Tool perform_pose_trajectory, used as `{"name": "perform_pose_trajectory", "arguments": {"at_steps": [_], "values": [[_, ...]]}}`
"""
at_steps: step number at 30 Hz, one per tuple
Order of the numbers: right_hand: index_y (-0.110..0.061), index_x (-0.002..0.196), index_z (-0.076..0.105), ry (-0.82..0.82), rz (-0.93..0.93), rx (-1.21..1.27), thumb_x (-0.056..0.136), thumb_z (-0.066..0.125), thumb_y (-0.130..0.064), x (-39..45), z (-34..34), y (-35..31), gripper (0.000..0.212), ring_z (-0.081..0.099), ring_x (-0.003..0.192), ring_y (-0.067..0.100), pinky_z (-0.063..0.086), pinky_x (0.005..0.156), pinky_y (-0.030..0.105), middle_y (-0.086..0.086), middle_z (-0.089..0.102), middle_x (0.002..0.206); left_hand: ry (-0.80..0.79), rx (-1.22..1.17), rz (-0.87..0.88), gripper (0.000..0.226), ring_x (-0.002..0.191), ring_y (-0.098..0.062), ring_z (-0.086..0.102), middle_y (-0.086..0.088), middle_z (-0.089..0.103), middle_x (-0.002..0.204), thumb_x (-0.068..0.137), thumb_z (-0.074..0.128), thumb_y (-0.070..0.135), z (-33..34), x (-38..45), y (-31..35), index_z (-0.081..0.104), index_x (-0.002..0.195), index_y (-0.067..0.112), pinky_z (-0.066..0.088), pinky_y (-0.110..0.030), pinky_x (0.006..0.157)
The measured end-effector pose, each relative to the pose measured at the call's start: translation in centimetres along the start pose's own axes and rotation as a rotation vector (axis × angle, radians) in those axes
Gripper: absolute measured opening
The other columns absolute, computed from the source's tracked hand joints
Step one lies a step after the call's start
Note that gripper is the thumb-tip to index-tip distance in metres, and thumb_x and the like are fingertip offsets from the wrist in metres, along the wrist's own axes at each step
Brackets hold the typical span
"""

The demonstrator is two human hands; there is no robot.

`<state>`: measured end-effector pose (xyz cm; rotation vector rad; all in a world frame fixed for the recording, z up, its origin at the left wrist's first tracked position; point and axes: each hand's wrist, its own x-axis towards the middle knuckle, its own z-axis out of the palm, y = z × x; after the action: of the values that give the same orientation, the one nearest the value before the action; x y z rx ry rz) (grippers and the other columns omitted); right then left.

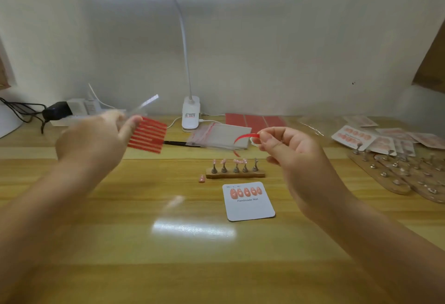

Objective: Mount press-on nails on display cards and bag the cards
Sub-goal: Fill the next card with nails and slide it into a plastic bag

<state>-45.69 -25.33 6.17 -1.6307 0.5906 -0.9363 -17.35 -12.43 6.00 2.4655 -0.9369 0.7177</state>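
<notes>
1. Wooden desk (pixel 96 243) w/ white clip lamp (pixel 190 113) at back wall.
2. White square display card (pixel 250 201) lies centre, five pink press-on nails (pixel 245 192) in its top row, just in front of small wooden nail stand (pixel 235 174); one loose pink nail (pixel 201 178) beside stand.
3. Right hand (pixel 291 154) pinches curled red tape strip (pixel 243 138), above desk.
4. Left hand (pixel 96 140) (blurred) holds red-striped tape sheet (pixel 147 135).
5. Clear zip bags (pixel 219 136) behind stand; finished cards (pixel 354 136) far right.

Two bare, sleeveless forearms (pixel 60 197)
</notes>
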Motion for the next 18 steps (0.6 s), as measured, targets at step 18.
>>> {"name": "perform_pose_trajectory", "arguments": {"at_steps": [18], "values": [[-0.025, 0.082, 0.076, -0.256, 0.191, -0.037, 0.083, 0.050, 0.006, -0.7, 0.8, 0.3, 0.040, 0.053, 0.081, 0.014, 0.044, 0.076, 0.031, -0.015, 0.064, 0.067, -0.487, -0.911, 0.179, 0.032, 0.089, 0.004, 0.065, 0.027, 0.069, 0.092, 0.071, 0.067, 0.060, -4.5, -7.3, 9.2, 0.070, 0.092, 0.037, 0.052, -0.030, 0.083]]}}
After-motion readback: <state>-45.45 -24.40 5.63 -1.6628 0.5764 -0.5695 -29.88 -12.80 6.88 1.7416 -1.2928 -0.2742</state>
